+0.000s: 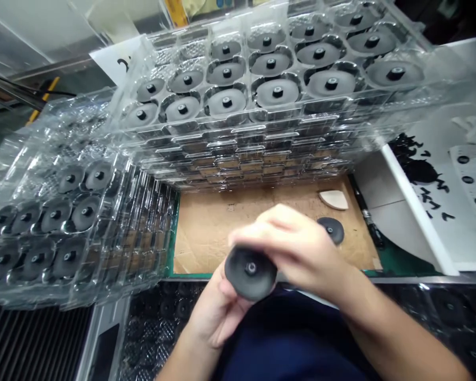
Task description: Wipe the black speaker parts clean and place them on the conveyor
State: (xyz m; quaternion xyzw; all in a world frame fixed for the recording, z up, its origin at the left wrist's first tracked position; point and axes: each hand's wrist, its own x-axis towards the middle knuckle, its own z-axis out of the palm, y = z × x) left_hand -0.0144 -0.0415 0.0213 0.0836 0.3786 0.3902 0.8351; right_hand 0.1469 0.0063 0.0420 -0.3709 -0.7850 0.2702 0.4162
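Observation:
A round black disc with a small raised hub [249, 272] is held up above the cardboard, its hub side facing me. My left hand [222, 307] grips it from below and behind, thumb at its lower left edge. Across its upper right edge lies my right hand [297, 246], fingers curled and blurred, touching the rim. Whether the right fingers pinch the disc firmly is hard to see. Another black disc [330, 230] of the same kind rests on the cardboard sheet [206, 227], just beyond my right wrist.
Stacked clear plastic trays [238, 124] with black discs stand behind the cardboard. A second tray stack [79, 248] is at left. A pale wedge-shaped piece [333, 200] and a black pen [367, 214] lie to the right. Black scraps [420, 172] cover part of a white surface.

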